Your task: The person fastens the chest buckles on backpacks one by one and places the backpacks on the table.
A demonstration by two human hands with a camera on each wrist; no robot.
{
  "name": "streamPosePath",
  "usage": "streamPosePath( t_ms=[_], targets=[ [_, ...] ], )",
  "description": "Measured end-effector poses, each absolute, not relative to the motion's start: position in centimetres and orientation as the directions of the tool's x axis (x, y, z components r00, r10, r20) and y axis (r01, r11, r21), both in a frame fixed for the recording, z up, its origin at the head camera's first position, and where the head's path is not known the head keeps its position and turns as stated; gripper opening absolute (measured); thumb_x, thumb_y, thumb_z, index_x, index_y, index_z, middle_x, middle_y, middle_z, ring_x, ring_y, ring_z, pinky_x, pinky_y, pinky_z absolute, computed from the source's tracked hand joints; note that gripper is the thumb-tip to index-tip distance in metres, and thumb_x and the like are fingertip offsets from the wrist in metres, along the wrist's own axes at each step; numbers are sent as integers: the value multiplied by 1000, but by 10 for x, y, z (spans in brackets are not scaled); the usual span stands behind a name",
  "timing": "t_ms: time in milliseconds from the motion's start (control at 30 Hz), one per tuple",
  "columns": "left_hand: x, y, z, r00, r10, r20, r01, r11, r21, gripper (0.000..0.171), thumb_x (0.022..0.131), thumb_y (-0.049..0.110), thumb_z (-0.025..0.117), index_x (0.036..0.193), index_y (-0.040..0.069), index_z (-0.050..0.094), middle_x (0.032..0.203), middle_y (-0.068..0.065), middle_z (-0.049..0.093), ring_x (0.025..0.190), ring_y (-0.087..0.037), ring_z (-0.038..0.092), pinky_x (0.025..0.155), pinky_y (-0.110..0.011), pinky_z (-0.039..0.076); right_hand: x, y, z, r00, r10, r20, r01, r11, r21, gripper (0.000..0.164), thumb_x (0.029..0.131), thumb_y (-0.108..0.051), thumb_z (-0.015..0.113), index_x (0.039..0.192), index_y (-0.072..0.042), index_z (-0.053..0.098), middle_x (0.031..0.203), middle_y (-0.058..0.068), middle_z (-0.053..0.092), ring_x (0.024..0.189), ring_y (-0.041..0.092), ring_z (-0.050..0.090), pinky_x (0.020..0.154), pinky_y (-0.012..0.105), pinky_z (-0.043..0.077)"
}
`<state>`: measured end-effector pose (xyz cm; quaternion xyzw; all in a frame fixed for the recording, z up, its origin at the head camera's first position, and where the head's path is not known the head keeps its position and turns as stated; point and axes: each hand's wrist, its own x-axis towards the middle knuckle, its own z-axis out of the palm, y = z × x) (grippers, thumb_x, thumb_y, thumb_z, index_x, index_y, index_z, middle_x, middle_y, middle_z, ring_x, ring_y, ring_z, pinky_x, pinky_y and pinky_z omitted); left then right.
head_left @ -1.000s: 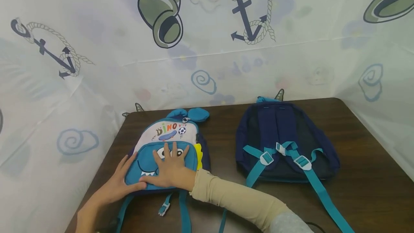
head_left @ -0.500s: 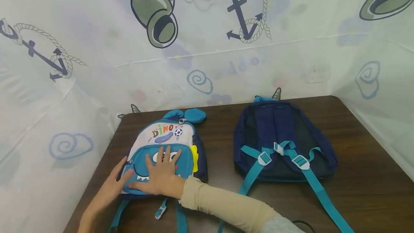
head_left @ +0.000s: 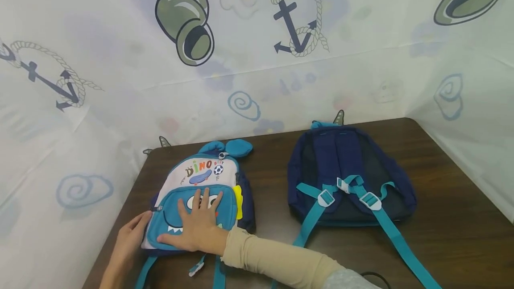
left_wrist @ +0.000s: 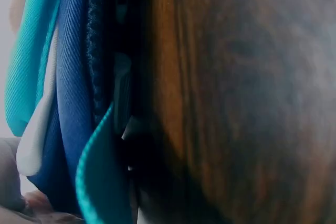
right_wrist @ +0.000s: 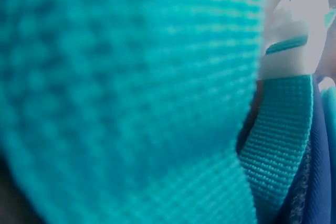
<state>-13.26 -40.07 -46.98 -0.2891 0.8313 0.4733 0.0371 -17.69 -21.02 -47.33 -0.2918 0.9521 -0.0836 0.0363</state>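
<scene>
The right grip (head_left: 197,229), a bare hand, lies palm down with its fingers spread apart on the front of a small blue and white backpack (head_left: 174,197), so the bag is directly under it. The left grip (head_left: 128,241) touches the bag's left edge, beside the front pocket; I cannot tell whether its fingers pinch that edge or only rest against it. The backpack lies face up on the left part of a dark wooden counter (head_left: 269,168), its handle toward the far edge, with yellow trim (head_left: 238,202) along its right side. A teal strap (head_left: 219,275) and a small buckle (head_left: 196,267) stick out from its near end. A beige sleeve (head_left: 277,253) covers the right forearm. Well apart from both hands, a second backpack (head_left: 349,159) lies to the right with its shoulder straps up, teal webbing (head_left: 403,249) running toward the near edge. A printed cloth (head_left: 241,75) hangs behind the counter.
</scene>
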Motion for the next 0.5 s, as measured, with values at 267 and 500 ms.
streamPosePath(
  t_ms=[267, 500],
  targets=[
    [-123, -398, -470, -845, -445, -297, -488, 414, 769, 100, 91, 75, 44, 159, 6, 19, 163, -26, 17, 150, -49, 15, 118, -65, 17, -174, -214, -475, -809, -586, -35, -565, 794, -226, 100, 76, -96, 16, 158, -40, 19, 168, 10, 16, 154, 42, 10, 113, 74, 16],
    [-127, -390, -457, -870, -420, -258, -465, 527, 711, 99, 91, 72, 51, 160, 9, 16, 162, -30, 17, 147, -54, 16, 115, -70, 17, -179, -213, -477, -805, -590, -69, -554, 788, -268, 102, 77, -96, 16, 160, -37, 11, 169, 12, 8, 154, 43, 0, 115, 74, 8]
  ],
)
